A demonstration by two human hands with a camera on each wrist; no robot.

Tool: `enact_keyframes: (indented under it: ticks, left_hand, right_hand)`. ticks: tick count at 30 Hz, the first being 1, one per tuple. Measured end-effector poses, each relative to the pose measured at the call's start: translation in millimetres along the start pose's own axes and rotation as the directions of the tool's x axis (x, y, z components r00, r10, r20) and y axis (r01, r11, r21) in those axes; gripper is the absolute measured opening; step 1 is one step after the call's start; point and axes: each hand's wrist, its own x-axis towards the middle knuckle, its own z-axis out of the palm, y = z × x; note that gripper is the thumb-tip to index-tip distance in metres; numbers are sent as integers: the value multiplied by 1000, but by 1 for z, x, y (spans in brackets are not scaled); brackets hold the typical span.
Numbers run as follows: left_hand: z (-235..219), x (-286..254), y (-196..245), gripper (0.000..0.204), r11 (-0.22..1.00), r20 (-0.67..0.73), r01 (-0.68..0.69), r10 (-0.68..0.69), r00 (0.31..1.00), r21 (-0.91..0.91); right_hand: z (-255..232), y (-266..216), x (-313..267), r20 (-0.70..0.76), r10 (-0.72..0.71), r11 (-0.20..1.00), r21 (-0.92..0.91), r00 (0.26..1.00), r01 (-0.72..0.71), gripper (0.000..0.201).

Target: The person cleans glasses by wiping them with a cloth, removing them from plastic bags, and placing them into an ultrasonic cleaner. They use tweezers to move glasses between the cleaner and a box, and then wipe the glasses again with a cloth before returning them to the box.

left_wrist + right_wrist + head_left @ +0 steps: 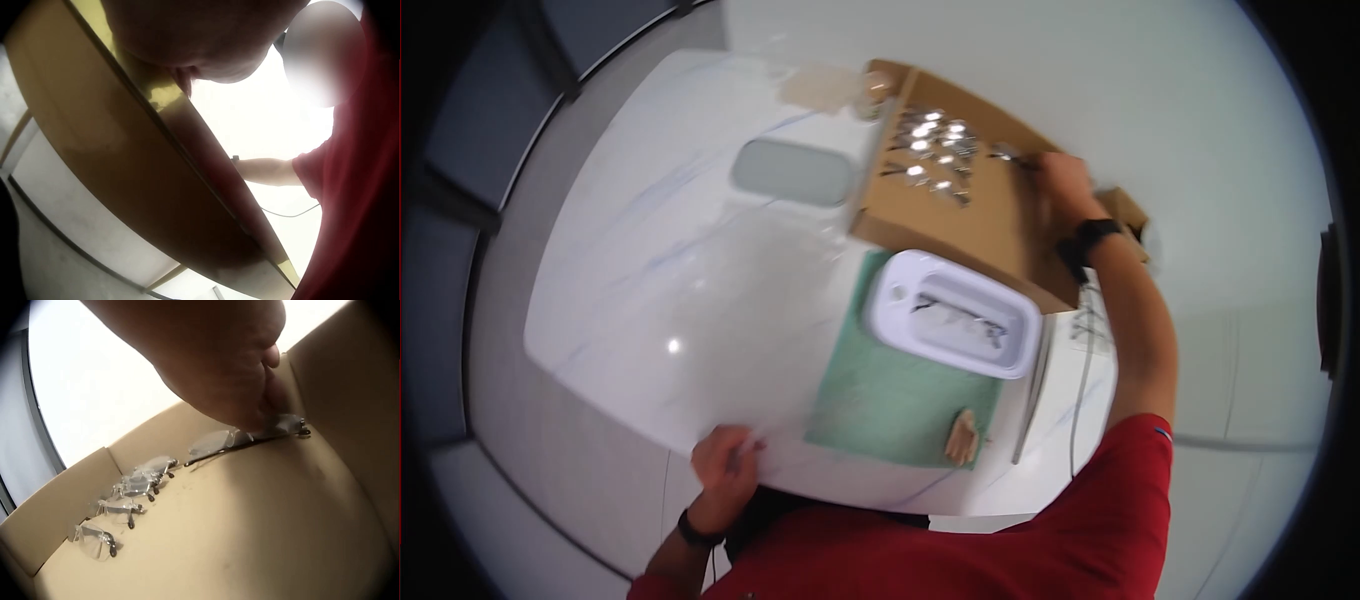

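Observation:
Inside the cardboard box, my right hand pinches a pair of rimless glasses near the far wall. The right wrist view shows the fingers of the right hand on one lens of these glasses, which are low over the box floor or on it. Several other glasses lie in rows at the box's left side. My left hand is at the table's front edge, fingers loosely curled, with no object clearly visible in it; in the left wrist view the left hand hides most of its fingers.
A white tub with glasses in it stands on a green cloth, below the box. A beige crumpled item lies on the cloth. A grey-green tray is left of the box. A cable runs at the right.

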Motion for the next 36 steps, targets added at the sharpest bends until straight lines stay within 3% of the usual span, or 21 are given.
enact_keyframes:
  ticks: [2, 3, 5, 6, 9, 12, 16, 19, 22, 26, 32, 36]
  left_hand:
    - [0, 0, -1, 17, 998, 2, 21, -21, 1000, -51]
    - [-3, 3, 3, 18, 999, 13, 8, -7, 1000, -48]
    - [-2, 1, 0, 14, 998, 8, -5, 6, 1000, -62]
    - [-2, 2, 2, 13, 996, 16, -1, 2, 1000, -84]
    - [-6, 5, 1, 9, 993, 38, 7, -3, 999, -114]
    - [-13, 10, 6, 6, 986, 64, 43, -33, 997, -159]
    - [-37, 30, 11, 8, 982, 115, 84, -64, 991, -171]
    - [-63, 57, 1, 7, 967, 203, 160, -119, 972, -199]
    - [-78, 87, -21, 8, 867, 270, 314, -219, 938, -388]
    - [-92, 123, -22, 16, 824, 417, 362, -172, 893, -436]
    - [-101, 157, 10, 16, 716, 546, 448, -111, 830, -535]
    - [-99, 172, 12, 15, 647, 604, 501, -79, 793, -574]
  right_hand:
    - [-10, 4, -13, -157, -56, 978, 189, 986, 85, 18]
    - [-35, -1, -21, -19, -20, 917, 397, 1000, 26, 23]
    - [-69, -2, -55, -183, -45, 854, 503, 982, 133, 23]
    - [-77, 3, -67, -239, -72, 864, 470, 968, 180, 23]
    - [-112, 12, -108, -209, -38, 866, 481, 977, 136, 20]
    - [-136, 29, -151, -234, -28, 793, 587, 972, 164, 17]
    - [-159, 44, -216, -189, 88, 736, 674, 978, 64, 16]
    - [-164, 51, -265, -141, 126, 666, 746, 982, 22, 18]
    - [-169, 51, -311, -90, 159, 630, 776, 983, -31, 19]
    - [-169, 52, -357, 2, 221, 469, 876, 975, -108, 19]
    - [-162, 61, -404, 90, 299, 339, 920, 950, -195, 18]
    - [-162, 54, -424, 146, 334, 320, 912, 931, -258, 17]
